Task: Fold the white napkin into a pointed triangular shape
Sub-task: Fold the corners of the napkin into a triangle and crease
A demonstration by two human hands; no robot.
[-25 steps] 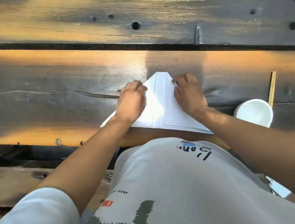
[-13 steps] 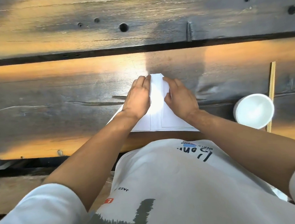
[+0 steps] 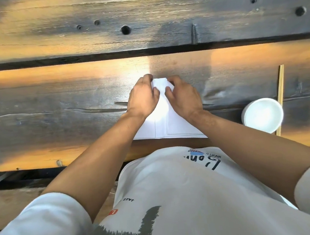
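The white napkin (image 3: 167,123) lies flat on the dark wooden table (image 3: 56,111), folded to a shape that narrows toward its far end. Its wide base sits near the table's front edge. My left hand (image 3: 142,97) presses on the napkin's left flap near the tip, fingers curled down over the edge. My right hand (image 3: 183,94) presses on the right flap, fingertips close to the centre line. Both hands hide most of the tip; only a small blunt white end shows between them.
A white round cup (image 3: 262,115) stands to the right of the napkin, beside a thin wooden stick (image 3: 281,95) lying front to back. A dark gap between planks (image 3: 107,56) runs across behind the napkin. My torso in a white shirt fills the foreground.
Both hands have slid farther up the napkin toward its tip and closer together. The side flaps now lie narrower than a second ago.
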